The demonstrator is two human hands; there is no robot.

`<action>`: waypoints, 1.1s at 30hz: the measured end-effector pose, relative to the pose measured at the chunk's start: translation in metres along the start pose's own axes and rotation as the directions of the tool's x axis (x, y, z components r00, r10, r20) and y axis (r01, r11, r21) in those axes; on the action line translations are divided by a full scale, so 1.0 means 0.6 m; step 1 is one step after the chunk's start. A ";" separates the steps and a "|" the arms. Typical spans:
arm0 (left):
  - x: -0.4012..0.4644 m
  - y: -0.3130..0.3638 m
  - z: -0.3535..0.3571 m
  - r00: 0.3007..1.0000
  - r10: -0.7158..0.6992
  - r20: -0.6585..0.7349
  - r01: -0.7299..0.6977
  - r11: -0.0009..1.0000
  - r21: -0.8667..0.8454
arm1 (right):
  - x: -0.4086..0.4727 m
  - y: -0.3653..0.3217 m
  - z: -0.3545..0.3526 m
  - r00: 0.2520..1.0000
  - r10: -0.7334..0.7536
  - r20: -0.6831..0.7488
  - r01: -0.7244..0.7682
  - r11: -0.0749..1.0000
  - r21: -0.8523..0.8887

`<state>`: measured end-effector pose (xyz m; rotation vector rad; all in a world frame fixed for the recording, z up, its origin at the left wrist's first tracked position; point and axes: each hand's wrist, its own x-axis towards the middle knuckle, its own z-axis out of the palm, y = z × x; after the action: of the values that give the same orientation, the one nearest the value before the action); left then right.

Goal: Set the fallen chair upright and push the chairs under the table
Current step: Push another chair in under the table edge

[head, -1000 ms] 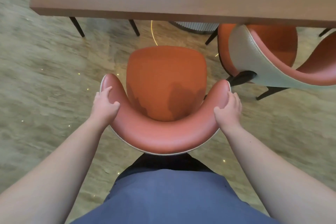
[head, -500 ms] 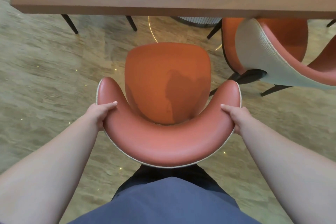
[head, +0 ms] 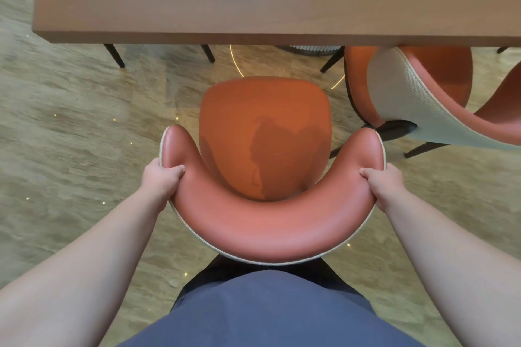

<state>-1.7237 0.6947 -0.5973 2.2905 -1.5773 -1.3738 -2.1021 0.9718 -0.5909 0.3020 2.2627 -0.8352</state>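
Note:
An orange chair (head: 265, 132) with a curved, padded backrest stands upright on the floor directly in front of me, facing the brown wooden table (head: 253, 0). Its seat front is a little short of the table's near edge. My left hand (head: 162, 179) grips the left end of the backrest, thumb on top. On the right end my right hand (head: 384, 182) holds on the same way. A second orange chair (head: 408, 104) with a pale grey back stands at the right, its seat partly under the table.
Dark chair legs (head: 114, 55) show under the table at the left and middle. The floor (head: 70, 135) is glossy beige stone. Part of a third orange backrest (head: 504, 98) shows at the right edge. My blue-clad torso fills the bottom.
Both hands slid back along the backrest ends and closed around them. The chair now sits nearer the table's edge in view.

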 end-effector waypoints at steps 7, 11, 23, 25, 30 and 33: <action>0.040 0.049 -0.021 0.999 0.049 -0.007 -0.049 0.999 0.011 | 0.020 -0.048 0.010 0.997 -0.079 0.000 0.079 0.997 -0.017; 0.056 0.089 -0.019 0.998 0.060 -0.011 -0.060 0.998 0.023 | 0.040 -0.087 0.013 0.993 -0.113 0.015 0.114 0.993 -0.036; 0.147 0.212 -0.004 0.995 0.093 -0.022 -0.092 0.995 0.036 | 0.128 -0.200 0.046 0.985 -0.160 0.060 0.161 0.987 -0.015; 0.165 0.225 -0.002 0.995 0.095 -0.023 -0.095 0.995 0.033 | 0.142 -0.215 0.054 0.986 -0.156 0.064 0.156 0.988 -0.001; 0.211 0.254 0.004 0.995 0.094 -0.026 -0.093 0.995 0.021 | 0.177 -0.258 0.074 0.984 -0.166 0.063 0.169 0.984 -0.048; 0.228 0.267 0.011 0.995 0.097 -0.038 -0.097 0.995 0.002 | 0.192 -0.286 0.081 0.986 -0.158 0.058 0.160 0.986 -0.049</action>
<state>-1.8332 0.5151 -0.6107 2.1947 -1.6537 -1.3001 -2.2338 0.8066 -0.6137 0.0737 2.2763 -0.8520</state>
